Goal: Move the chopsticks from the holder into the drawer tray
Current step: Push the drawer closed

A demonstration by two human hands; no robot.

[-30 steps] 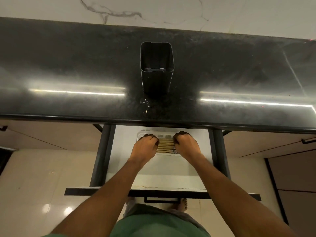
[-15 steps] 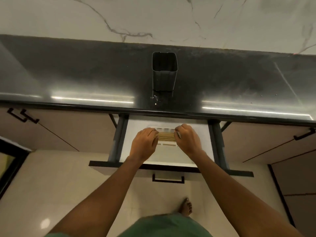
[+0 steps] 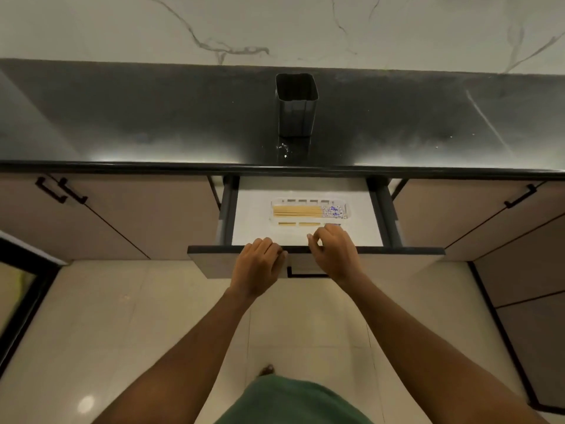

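Several wooden chopsticks [image 3: 297, 210] with blue-patterned ends lie side by side in a clear slotted tray [image 3: 345, 206] inside the open white drawer [image 3: 253, 221]. The dark square holder [image 3: 296, 111] stands on the black counter above the drawer, and nothing shows inside it. My left hand [image 3: 258, 266] hovers at the drawer's front edge, fingers loosely curled, holding nothing. My right hand [image 3: 331, 252] is over the drawer's front edge just below the tray, fingers apart and empty.
The black counter [image 3: 122, 123] runs across the view under a marble wall. Beige cabinet doors with black handles [image 3: 61, 191] flank the drawer. The drawer front carries a black handle [image 3: 305, 273]. Pale floor tiles and a bare foot [image 3: 266, 369] lie below.
Both hands have let go of the tray and drawn back toward the drawer's front edge, uncovering the chopsticks. The camera view has pulled back and down.
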